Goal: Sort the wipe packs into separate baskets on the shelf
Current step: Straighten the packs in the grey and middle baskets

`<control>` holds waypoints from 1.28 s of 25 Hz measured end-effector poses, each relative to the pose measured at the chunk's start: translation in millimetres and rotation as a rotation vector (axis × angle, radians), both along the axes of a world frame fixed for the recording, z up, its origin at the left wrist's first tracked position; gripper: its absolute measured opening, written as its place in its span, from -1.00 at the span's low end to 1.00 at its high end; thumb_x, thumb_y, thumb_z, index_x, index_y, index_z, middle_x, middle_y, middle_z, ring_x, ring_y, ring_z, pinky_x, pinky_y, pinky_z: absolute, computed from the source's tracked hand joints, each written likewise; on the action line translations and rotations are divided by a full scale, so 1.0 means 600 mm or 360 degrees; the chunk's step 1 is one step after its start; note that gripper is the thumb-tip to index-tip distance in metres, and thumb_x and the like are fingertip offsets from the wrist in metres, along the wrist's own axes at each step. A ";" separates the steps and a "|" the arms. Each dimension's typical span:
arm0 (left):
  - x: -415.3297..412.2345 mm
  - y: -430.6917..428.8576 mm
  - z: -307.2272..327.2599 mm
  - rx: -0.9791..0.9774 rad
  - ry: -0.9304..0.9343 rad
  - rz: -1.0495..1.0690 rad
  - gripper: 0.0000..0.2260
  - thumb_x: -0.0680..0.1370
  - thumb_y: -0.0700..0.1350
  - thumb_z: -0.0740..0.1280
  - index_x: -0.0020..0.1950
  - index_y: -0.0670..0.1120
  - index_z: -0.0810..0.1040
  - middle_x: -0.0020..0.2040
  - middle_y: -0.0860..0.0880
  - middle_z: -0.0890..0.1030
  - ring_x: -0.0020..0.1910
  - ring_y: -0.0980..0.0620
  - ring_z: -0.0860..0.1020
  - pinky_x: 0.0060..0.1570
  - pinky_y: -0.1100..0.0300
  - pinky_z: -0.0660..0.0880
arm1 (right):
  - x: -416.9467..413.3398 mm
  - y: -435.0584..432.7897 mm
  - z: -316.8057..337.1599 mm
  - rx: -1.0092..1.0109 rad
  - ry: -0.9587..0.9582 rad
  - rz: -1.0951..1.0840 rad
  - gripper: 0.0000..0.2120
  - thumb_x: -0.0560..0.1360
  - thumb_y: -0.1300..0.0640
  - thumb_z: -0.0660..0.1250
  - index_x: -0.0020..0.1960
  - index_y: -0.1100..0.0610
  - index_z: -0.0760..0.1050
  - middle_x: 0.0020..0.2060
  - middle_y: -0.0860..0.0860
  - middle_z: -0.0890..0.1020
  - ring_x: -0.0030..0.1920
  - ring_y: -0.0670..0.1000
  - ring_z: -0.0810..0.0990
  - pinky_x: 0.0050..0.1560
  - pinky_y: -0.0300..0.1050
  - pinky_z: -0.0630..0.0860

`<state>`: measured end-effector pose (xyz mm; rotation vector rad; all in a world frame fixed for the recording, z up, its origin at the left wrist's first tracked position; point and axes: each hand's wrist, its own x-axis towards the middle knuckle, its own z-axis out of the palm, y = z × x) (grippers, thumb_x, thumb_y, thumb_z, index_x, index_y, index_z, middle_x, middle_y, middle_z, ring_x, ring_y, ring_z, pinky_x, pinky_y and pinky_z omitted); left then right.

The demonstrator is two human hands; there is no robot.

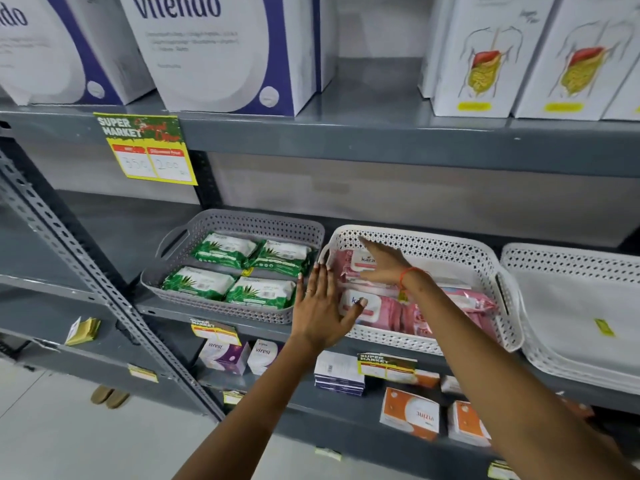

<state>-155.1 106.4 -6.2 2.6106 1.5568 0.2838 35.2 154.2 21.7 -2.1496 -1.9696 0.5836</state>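
A grey basket [173, 244] on the middle shelf holds several green wipe packs [227, 268], lying flat in two rows. To its right a white basket [450, 247] holds several pink wipe packs [460, 306]. My left hand [318, 306] is flat and open at the white basket's left front corner, its thumb touching a pink pack with a white lid. My right hand [381, 263] reaches over the pink packs at the back left, fingers spread, palm down on a pack. Neither hand grips anything.
A second white basket [571, 261] stands at the far right with only a small yellow tag inside. Big white boxes [221, 53] fill the shelf above. Small boxes [410, 412] and price tags line the lower shelves. A slotted grey upright [79, 258] runs diagonally at left.
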 end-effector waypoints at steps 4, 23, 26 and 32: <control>0.011 -0.007 0.001 0.0045 0.0073 -0.0051 -0.12 0.39 0.40 -0.27 0.51 -0.19 -0.14 0.55 -0.16 -0.07 0.52 -0.07 -0.13 0.44 -0.04 -0.28 | 0.086 -0.098 0.040 0.0083 0.0456 -0.0464 -0.46 0.55 0.11 0.26 0.48 0.16 0.21 0.48 0.16 0.29 0.44 0.18 0.32 0.49 0.10 0.25; 0.034 -0.005 0.015 -0.0066 0.0162 -0.0097 -0.18 0.46 0.42 -0.15 0.53 -0.12 -0.11 0.56 -0.07 -0.09 0.52 -0.03 -0.15 0.42 -0.05 -0.31 | 0.154 -0.127 -0.025 -0.0053 -0.0141 -0.0445 -0.15 0.46 -0.10 0.34 0.55 0.03 -0.09 0.57 0.09 -0.05 0.56 0.15 -0.08 0.53 0.18 -0.04; 0.095 0.037 0.034 -0.0165 0.0143 -0.0189 -0.29 0.51 0.35 -0.10 0.52 -0.02 -0.19 0.54 -0.02 -0.21 0.50 -0.07 -0.25 0.42 -0.09 -0.33 | 0.116 -0.134 -0.036 -0.0071 -0.0188 -0.0396 -0.21 0.52 -0.25 0.15 0.55 -0.01 -0.19 0.56 0.06 -0.23 0.55 0.15 -0.26 0.52 0.21 -0.20; 0.121 0.091 0.005 -0.0445 0.0397 -0.0443 -0.35 0.53 0.34 -0.08 0.50 0.10 -0.25 0.51 0.03 -0.30 0.48 -0.08 -0.32 0.43 -0.14 -0.30 | 0.117 -0.144 -0.058 -0.0134 -0.0400 -0.0199 -0.39 0.59 -0.22 -0.06 0.54 -0.07 -0.19 0.55 0.01 -0.28 0.53 0.12 -0.33 0.51 0.22 -0.29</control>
